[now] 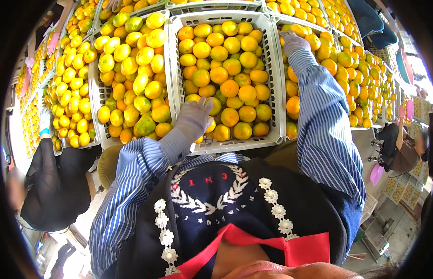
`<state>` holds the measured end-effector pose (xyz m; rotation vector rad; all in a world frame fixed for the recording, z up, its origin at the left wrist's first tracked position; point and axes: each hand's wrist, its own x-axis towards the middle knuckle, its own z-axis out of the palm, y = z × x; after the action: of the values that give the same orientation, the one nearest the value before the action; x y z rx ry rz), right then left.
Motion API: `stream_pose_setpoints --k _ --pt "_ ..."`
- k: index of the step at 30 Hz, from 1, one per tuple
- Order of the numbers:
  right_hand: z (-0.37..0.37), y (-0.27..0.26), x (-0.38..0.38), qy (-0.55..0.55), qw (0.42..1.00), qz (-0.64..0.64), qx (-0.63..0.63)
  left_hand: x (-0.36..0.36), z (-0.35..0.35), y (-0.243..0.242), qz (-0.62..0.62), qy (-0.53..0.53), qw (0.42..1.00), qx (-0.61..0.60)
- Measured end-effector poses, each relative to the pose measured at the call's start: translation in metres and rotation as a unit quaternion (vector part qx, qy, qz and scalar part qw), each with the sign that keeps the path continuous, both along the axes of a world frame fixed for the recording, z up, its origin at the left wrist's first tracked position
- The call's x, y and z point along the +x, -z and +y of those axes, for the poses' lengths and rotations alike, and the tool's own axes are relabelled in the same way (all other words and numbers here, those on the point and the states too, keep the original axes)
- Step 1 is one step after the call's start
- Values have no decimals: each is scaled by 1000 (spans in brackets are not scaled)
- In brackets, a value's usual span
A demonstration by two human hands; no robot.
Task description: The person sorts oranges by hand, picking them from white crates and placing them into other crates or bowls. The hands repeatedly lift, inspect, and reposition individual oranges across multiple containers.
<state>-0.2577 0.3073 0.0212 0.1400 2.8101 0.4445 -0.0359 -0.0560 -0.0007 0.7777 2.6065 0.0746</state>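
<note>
A white plastic crate (230, 15) of yellow-orange citrus fruits (230, 88) lies straight ahead of me. My left hand (195, 115), in a pale knitted glove, rests over its near left corner with the fingers on fruits; whether it grips one is hidden. My right hand (294, 40), gloved too, reaches to the far left part of the crate on the right, beside its piled fruits (329, 66). Its fingers are partly hidden, so I cannot tell what they hold. Some fruits show green patches. Striped blue sleeves cover both my arms.
Heaped citrus fruits (129, 65) fill a crate on the left, and further crates stand beyond and to both sides. A person in black (56, 188) sits close on the left, a gloved hand (45, 120) at the fruit. Another person (405, 150) sits farther off on the right.
</note>
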Motion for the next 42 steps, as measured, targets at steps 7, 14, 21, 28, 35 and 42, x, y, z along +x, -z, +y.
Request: stream_pose_setpoints --k 7,14,21,28,35,42 --pt "-41 -41 113 0 916 -10 -401 -32 27 13 -64 -16 997 -32" --pt "-157 21 171 -156 876 -66 -452 -10 12 29 93 -48 994 -34" --pt "-150 27 175 -4 883 -43 -468 -29 16 27 -2 -47 999 -10" --pt "-157 28 182 -84 862 -6 -499 -14 13 14 9 -101 994 -33" --pt "-169 28 191 -102 904 -30 -415 -36 14 -5 -57 -110 990 -62" --pt "-171 36 193 -56 897 -30 -438 -70 -17 -30 89 -105 989 -50"
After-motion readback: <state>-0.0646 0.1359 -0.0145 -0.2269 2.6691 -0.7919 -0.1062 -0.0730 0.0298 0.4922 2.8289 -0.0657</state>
